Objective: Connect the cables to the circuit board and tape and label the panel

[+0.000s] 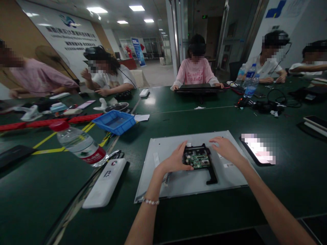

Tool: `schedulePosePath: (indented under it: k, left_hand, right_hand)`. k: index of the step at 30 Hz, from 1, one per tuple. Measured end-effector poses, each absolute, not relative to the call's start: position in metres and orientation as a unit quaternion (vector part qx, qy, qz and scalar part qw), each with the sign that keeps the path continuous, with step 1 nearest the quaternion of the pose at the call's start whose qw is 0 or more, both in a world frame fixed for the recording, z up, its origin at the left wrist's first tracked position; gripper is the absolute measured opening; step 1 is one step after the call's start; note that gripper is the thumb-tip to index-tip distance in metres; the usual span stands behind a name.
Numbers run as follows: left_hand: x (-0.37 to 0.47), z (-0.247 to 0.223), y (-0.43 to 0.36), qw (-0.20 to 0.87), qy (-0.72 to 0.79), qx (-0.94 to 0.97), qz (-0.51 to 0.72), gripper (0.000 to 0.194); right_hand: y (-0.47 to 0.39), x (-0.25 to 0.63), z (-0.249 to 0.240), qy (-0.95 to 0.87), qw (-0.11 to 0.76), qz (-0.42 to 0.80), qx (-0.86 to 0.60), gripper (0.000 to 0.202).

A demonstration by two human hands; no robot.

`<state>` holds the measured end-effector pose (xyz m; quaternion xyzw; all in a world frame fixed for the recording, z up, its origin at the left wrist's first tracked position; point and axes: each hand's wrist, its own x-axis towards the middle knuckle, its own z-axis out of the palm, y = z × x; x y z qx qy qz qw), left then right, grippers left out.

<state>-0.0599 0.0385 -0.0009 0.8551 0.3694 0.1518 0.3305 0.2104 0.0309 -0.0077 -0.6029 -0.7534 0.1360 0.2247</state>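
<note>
A green circuit board (198, 159) sits in a black plastic bracket (211, 174) with an arm extending toward me on its right. Both rest over a pale, flat metal-backed panel (163, 185) lying on the table. My left hand (173, 160) grips the board's left side, its thumb along the near edge and its fingers at the far left corner. Just right of the bracket, my right hand (227, 149) hovers over the panel with fingers spread and nothing in them. A thin cable (166, 178) shows under my left wrist.
A lit phone (258, 149) lies right of the panel. To the left are a white power bank (105, 183), a tilted water bottle (80, 144) and a blue tray (114, 122). Across the green table (173, 119), a person in pink (194, 71) holds a dark flat panel (199, 89).
</note>
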Motion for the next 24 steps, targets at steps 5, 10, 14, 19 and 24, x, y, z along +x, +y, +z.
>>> schedulePosePath:
  k: [5,10,14,19,24]
  left_hand:
    - [-0.053,0.016,0.031,0.296,0.375,0.864,0.16,0.109]
    - [-0.034,0.028,0.02,0.271,0.319,0.893,0.164,0.082]
    - [-0.018,0.028,0.012,0.243,0.293,0.911,0.157,0.059]
    - [-0.01,0.024,0.007,0.222,0.294,0.917,0.154,0.044]
    - [-0.009,0.021,0.007,0.219,0.294,0.917,0.157,0.04]
  right_hand:
    - [0.007,0.255,-0.025,-0.684,0.223,0.188,-0.668,0.029]
    - [-0.004,0.261,-0.032,-0.688,0.201,0.21,-0.665,0.028]
    - [-0.006,0.257,-0.027,-0.695,0.19,0.246,-0.648,0.02]
    - [-0.012,0.254,-0.02,-0.66,0.233,0.279,-0.658,0.026]
    - [-0.01,0.245,-0.014,-0.655,0.291,0.348,-0.605,0.02]
